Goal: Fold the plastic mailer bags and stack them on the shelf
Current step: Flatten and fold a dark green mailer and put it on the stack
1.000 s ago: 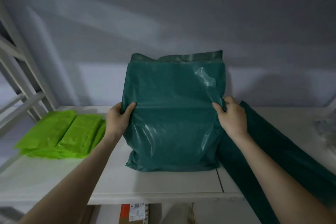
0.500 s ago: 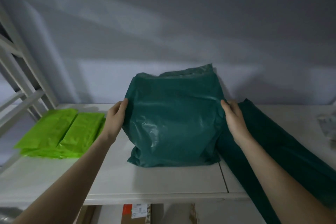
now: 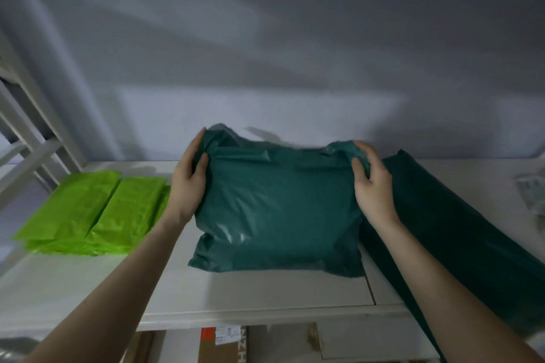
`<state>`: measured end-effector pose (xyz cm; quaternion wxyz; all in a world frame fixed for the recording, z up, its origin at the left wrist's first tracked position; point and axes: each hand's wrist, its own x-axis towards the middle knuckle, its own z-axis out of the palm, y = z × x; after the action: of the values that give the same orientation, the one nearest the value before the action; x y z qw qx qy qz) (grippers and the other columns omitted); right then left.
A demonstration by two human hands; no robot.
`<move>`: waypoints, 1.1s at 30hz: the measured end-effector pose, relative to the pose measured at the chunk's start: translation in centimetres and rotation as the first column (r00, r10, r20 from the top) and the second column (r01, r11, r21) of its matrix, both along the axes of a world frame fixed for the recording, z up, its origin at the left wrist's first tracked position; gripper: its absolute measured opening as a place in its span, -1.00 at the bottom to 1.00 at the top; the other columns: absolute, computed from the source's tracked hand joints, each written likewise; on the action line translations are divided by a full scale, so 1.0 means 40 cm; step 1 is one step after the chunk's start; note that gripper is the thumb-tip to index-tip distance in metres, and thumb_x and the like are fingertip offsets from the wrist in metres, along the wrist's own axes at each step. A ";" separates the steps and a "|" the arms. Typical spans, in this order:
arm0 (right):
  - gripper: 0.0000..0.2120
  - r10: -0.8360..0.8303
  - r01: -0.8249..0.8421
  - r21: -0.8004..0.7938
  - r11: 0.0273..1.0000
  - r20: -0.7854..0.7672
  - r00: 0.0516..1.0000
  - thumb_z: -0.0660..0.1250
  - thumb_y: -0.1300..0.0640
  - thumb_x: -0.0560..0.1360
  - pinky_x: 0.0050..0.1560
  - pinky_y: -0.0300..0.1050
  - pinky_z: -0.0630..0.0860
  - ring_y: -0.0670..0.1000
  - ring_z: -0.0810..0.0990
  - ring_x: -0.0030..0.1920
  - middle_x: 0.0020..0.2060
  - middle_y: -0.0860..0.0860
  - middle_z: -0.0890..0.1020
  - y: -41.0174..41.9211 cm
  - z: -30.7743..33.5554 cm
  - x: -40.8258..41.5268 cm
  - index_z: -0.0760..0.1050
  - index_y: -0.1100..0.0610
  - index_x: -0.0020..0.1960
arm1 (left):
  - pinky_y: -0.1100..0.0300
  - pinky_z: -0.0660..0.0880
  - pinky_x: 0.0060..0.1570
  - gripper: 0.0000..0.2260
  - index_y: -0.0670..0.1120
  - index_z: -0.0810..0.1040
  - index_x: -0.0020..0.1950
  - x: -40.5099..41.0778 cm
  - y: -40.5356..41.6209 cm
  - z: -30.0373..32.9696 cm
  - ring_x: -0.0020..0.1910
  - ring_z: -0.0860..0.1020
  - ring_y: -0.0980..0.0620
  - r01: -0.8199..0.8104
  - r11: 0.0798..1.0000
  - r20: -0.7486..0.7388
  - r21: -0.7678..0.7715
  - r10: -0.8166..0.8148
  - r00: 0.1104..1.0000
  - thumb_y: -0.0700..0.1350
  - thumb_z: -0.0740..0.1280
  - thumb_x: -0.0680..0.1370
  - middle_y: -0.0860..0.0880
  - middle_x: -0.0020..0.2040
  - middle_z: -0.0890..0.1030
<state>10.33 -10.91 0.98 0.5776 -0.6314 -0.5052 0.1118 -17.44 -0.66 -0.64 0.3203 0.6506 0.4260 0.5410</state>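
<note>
left hand [image 3: 188, 183]: grips top left corner of teal bag [image 3: 280, 215]; thumb on front face, fingers straight up behind the edge, plastic bunched between them.
left arm: bare forearm, reaches up from lower left, wrist straight.
right hand [image 3: 373, 183]: clamped on top right corner of teal bag; thumb pressed on front, fingers curled over the crumpled edge.
right arm: bare forearm, comes in from lower right, crosses over dark roll [image 3: 460, 230].
teal bag: middle of shelf [image 3: 265, 298], bottom edge lying on the board, top edge lifted and pinched at both corners, sagging between the hands, glossy creases on front.
green bags [image 3: 88, 212]: flat folded pile on shelf, left of teal bag, just beside left wrist.
dark roll: long dark green plastic, right of teal bag, runs diagonally off the front edge.
below shelf: cardboard box [image 3: 224, 345] with label, partly seen.
far right: pale crumpled thing, blurred, cannot tell what.
</note>
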 end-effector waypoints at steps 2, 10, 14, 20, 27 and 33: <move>-0.63 0.007 -0.007 0.007 1.000 -0.005 1.000 0.11 0.28 0.61 0.00 0.02 0.42 0.32 0.42 0.03 0.10 0.21 0.59 0.004 0.007 -0.015 0.35 0.08 0.39 | 0.57 0.19 0.26 -0.59 -0.08 0.26 0.46 -0.010 0.013 0.003 0.31 0.29 0.29 -0.009 1.000 0.013 -0.006 0.009 1.000 -0.30 0.12 0.62 0.12 0.38 0.32; -0.53 -0.025 -0.013 -0.551 0.834 -0.061 0.998 0.05 0.18 0.63 -0.24 -0.07 0.48 0.19 0.56 -0.15 0.01 0.13 0.58 0.018 -0.165 -0.052 0.07 -0.05 0.51 | 0.12 0.32 0.27 -0.57 -0.06 0.29 0.46 -0.064 0.011 -0.207 0.30 0.43 -0.17 -0.110 0.908 -0.466 -0.404 -0.101 0.879 -0.26 0.19 0.58 -0.19 0.35 0.44; -0.52 -0.123 0.019 -0.641 0.768 -0.118 0.985 0.11 0.07 0.61 0.10 -0.02 0.45 0.18 0.50 0.09 0.23 0.21 0.48 0.018 -0.208 -0.055 0.06 0.08 0.49 | 0.12 0.34 0.21 -0.73 -0.29 0.53 0.21 -0.062 0.003 -0.246 0.24 0.45 -0.19 -0.115 0.912 -0.540 -0.394 -0.128 0.832 -0.23 0.14 0.61 -0.27 0.24 0.50; -0.46 -0.217 -0.055 -0.620 0.783 -0.355 0.909 0.11 -0.04 0.59 0.17 -0.05 0.34 0.16 0.40 0.28 0.36 0.15 0.36 0.013 -0.203 -0.040 0.04 0.10 0.49 | -0.02 0.22 0.42 -0.51 -0.01 0.22 0.48 -0.078 0.015 -0.226 0.39 0.32 -0.06 -0.035 0.842 -0.303 -0.538 -0.155 0.940 0.09 0.13 0.57 -0.10 0.43 0.31; -0.13 -0.153 -0.165 -0.654 0.738 -0.401 0.903 0.07 -0.45 0.30 0.32 0.07 0.39 0.11 0.47 0.27 0.35 0.05 0.44 -0.017 -0.227 -0.039 0.32 0.09 0.42 | 0.08 0.39 0.15 -0.38 -0.21 0.33 0.35 -0.079 -0.036 -0.226 0.19 0.45 -0.13 -0.214 0.692 -0.195 -0.690 0.108 0.975 0.26 0.03 0.55 -0.08 0.24 0.43; -0.57 -0.122 -0.282 -0.565 0.775 -0.573 0.810 0.13 -0.26 0.50 0.00 -0.09 0.52 0.00 0.57 0.03 0.11 -0.05 0.58 -0.050 -0.210 -0.061 0.45 -0.04 0.22 | 0.11 0.47 0.05 -0.40 -0.05 0.55 0.20 -0.089 -0.099 -0.217 0.08 0.57 -0.08 0.203 0.608 0.211 -0.768 -0.060 0.976 0.30 -0.09 0.57 -0.11 0.12 0.61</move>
<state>7.90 -12.90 -7.42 0.4542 -0.6981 -0.2656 0.4856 -20.99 -4.64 -9.32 0.6449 0.4280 0.5423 0.3267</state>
